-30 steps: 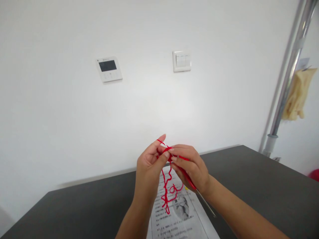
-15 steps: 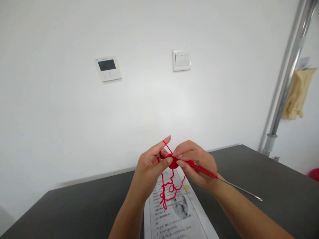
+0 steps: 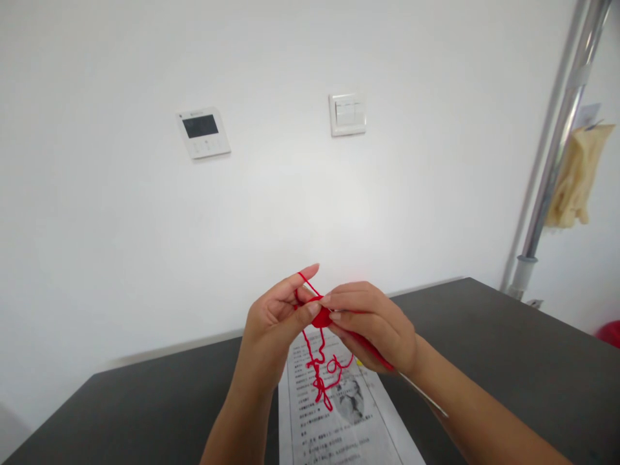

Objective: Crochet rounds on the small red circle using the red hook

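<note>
My left hand (image 3: 271, 323) pinches a small red crochet piece (image 3: 320, 318) between thumb and fingers, with red yarn (image 3: 320, 371) looped over its raised index finger and hanging down in a tangle. My right hand (image 3: 375, 323) is closed on a crochet hook (image 3: 387, 365) with a red grip and a metal shaft that sticks out behind the wrist. The two hands meet at the crochet piece, above a printed paper sheet (image 3: 339, 426).
A dark grey table (image 3: 508, 361) stands against a white wall. On the wall are a control panel (image 3: 202, 132) and a light switch (image 3: 347, 114). A metal pole (image 3: 557, 148) rises at the right with a yellowish cloth (image 3: 576, 177) hanging beside it. A red object (image 3: 611, 332) shows at the right edge.
Both hands have drifted slightly left and stayed together at the work. The right hand turned the hook, so its metal end swung from pointing right to pointing down and back.
</note>
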Demonstrator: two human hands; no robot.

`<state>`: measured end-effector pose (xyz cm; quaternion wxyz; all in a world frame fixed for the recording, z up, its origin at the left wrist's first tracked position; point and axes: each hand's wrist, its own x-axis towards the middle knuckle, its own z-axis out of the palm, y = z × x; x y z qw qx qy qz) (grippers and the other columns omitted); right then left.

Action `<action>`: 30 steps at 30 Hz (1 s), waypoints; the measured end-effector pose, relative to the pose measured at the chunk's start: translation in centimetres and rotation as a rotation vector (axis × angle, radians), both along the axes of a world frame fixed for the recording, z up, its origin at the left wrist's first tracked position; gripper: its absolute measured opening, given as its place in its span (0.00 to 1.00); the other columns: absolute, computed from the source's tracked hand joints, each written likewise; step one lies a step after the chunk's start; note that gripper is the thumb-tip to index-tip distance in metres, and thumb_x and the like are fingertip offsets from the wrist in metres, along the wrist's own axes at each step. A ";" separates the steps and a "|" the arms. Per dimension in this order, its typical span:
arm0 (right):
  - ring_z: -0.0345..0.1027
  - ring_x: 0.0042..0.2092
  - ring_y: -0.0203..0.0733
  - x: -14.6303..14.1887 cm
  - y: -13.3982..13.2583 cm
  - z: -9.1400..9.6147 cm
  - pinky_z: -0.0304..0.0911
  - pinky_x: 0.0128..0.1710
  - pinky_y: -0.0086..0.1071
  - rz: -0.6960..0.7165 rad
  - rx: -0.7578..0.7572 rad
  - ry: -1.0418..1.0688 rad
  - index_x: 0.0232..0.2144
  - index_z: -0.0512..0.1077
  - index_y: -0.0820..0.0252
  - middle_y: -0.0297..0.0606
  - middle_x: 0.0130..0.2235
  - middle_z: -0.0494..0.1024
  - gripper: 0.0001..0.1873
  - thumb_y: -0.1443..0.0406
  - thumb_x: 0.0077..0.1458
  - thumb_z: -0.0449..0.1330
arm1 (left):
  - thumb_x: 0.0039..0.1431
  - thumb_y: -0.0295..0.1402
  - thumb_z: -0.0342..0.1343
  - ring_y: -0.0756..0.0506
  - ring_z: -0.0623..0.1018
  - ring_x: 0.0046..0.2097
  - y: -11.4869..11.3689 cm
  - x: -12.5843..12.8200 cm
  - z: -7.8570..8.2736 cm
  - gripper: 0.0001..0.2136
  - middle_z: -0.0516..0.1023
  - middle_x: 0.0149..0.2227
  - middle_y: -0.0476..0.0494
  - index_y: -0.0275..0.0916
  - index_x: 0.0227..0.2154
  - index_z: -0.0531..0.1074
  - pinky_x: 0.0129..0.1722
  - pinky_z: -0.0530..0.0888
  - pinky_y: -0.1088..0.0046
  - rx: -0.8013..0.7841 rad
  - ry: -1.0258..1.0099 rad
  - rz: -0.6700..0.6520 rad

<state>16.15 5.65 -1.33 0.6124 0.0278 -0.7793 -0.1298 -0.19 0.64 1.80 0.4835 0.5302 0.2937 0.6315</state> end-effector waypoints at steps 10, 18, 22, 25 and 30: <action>0.75 0.47 0.44 -1.6 0.3 -1.5 0.76 0.44 0.38 -0.213 0.002 0.176 0.42 0.69 0.58 0.43 0.41 0.80 0.08 0.73 0.61 0.59 | 0.56 0.30 0.63 0.54 0.74 0.31 0.6 1.4 -1.6 0.18 0.74 0.28 0.55 0.43 0.51 0.77 0.37 0.73 0.79 0.154 0.078 0.241; 0.77 0.44 0.44 -0.5 -1.4 0.2 0.75 0.43 0.41 -0.031 -0.297 0.072 0.44 0.72 0.57 0.42 0.42 0.82 0.11 0.72 0.60 0.60 | 0.62 0.28 0.55 0.43 0.74 0.56 0.5 -1.3 -0.3 0.09 0.75 0.29 0.50 0.42 0.25 0.72 0.53 0.67 0.70 0.366 0.580 0.368; 0.79 0.42 0.41 0.1 -2.1 0.9 0.75 0.42 0.34 0.085 -0.735 0.066 0.40 0.77 0.56 0.38 0.41 0.84 0.06 0.67 0.62 0.60 | 0.61 0.28 0.54 0.40 0.72 0.60 0.4 -1.9 0.1 0.10 0.76 0.30 0.48 0.42 0.24 0.71 0.52 0.68 0.68 0.374 0.634 0.398; 0.80 0.38 0.42 0.6 -2.2 1.3 0.76 0.38 0.33 0.179 -0.986 0.090 0.37 0.79 0.58 0.39 0.37 0.85 0.07 0.62 0.62 0.62 | 0.59 0.28 0.57 0.40 0.76 0.54 0.4 -1.8 0.2 0.09 0.77 0.30 0.47 0.42 0.24 0.74 0.48 0.69 0.68 0.334 0.596 0.410; 0.81 0.41 0.41 1.9 -1.9 2.0 0.76 0.42 0.32 0.179 -0.814 -0.054 0.38 0.79 0.55 0.38 0.40 0.85 0.04 0.67 0.60 0.64 | 0.52 0.28 0.64 0.48 0.74 0.31 0.7 -1.9 0.0 0.09 0.77 0.27 0.51 0.42 0.37 0.83 0.37 0.70 0.70 0.094 0.291 0.274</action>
